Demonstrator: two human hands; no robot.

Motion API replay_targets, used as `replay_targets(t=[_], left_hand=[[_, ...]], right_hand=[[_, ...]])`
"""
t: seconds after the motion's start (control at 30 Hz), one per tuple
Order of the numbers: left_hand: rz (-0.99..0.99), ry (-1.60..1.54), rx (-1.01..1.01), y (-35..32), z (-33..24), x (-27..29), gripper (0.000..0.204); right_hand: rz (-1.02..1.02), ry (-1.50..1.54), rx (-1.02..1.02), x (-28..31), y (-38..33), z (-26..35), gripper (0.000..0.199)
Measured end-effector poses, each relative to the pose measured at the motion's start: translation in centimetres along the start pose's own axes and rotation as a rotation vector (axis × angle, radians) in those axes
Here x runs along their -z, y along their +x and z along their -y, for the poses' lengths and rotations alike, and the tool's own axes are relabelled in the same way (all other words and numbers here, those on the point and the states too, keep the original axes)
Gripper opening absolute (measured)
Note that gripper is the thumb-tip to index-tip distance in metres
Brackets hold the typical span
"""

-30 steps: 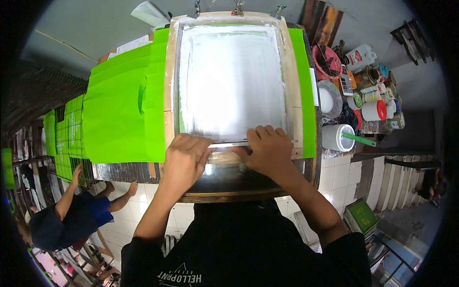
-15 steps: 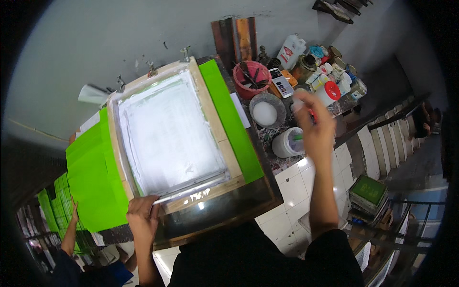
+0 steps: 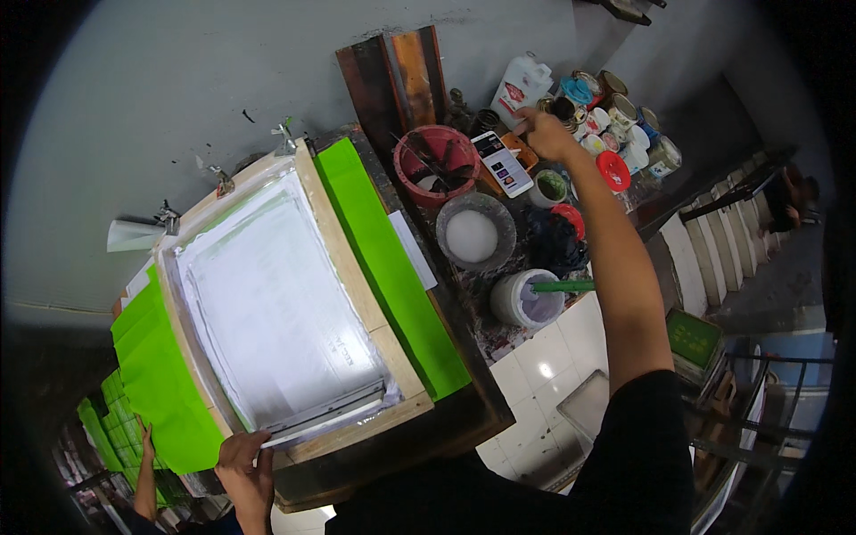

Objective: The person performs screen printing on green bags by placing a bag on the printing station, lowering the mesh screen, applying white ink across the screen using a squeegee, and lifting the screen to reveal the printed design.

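Left hand (image 3: 242,462) clasps one bar (image 3: 325,422); right hand (image 3: 550,137), closure unclear, beside one jug (image 3: 521,86).

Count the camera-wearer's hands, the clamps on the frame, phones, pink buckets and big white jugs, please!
Wearer's hands: 2
Clamps: 3
Phone: 1
Pink bucket: 1
White jug: 1
Total: 8

The left hand (image 3: 242,461) hides one end of the bar (image 3: 325,420); what the right hand (image 3: 547,135) touches cannot be told. The frame (image 3: 358,276) covers part of the green cloth (image 3: 390,267). Icons on the phone (image 3: 502,166) are too small to tell. The lower edge crops a co-worker (image 3: 145,473).
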State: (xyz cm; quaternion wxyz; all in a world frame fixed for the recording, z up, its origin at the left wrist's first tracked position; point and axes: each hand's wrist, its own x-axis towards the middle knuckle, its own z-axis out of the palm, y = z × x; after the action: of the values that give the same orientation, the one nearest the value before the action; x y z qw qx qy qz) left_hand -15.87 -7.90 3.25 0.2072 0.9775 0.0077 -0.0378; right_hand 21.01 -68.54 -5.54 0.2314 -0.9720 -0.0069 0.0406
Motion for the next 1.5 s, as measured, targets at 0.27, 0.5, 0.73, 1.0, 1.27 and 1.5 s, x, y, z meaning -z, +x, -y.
replay_targets(t=[0.27, 0.5, 0.73, 1.0, 1.27, 1.5], left_hand=[[-0.008, -0.011, -0.011, 0.0, -0.2, -0.1, 0.029], [0.003, -0.061, 0.033, -0.5, 0.5, -0.4, 0.028], [0.099, 0.083, -0.052, 0.2, 0.3, 0.6, 0.023], [0.071, 0.096, -0.023, 0.4, -0.6, 0.5, 0.031], [0.072, 0.097, -0.093, 0.6, -0.3, 0.5, 0.026], [0.053, 0.091, -0.058, 0.5, -0.6, 0.5, 0.023]], right_hand=[[0.229, -0.059, 0.198, -0.8, -2.6, -2.5, 0.059], [0.138, 0.166, 0.116, 0.1, -9.6, -5.1, 0.073], [-0.055, 0.002, 0.214, -5.2, -10.8, -5.7, 0.077], [-0.097, 0.043, 0.179, -6.3, -11.0, -5.5, 0.082], [-0.164, 0.095, 0.162, -6.6, -11.0, -5.9, 0.078], [-0.185, 0.241, 0.045, -5.5, -11.1, -4.4, 0.074]])
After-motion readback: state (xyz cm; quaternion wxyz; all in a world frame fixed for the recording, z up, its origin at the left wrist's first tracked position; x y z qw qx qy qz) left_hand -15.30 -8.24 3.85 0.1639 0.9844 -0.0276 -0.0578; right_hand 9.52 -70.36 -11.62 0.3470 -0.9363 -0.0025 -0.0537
